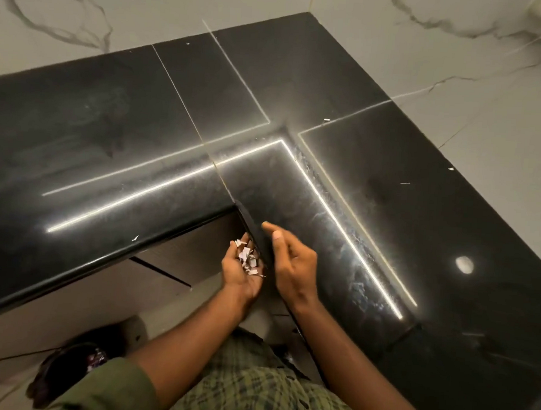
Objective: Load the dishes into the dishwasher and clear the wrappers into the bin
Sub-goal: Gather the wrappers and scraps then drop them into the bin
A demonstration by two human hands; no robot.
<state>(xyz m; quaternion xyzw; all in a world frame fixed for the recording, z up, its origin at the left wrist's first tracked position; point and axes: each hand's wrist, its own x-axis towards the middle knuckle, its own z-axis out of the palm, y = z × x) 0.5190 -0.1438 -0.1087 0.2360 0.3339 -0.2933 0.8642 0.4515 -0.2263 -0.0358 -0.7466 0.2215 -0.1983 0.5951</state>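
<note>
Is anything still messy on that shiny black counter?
Yes. A few pale scraps lie stray on the black counter: one by the front edge, one near the back. The rest sit cupped in the left hand.

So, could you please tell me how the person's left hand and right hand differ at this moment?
The left hand is cupped palm-up below the counter edge, holding paper scraps; the right hand holds nothing. The left sits off the counter, while the right lies over its inner corner, fingers fairly straight. Both meet at that corner.
</note>
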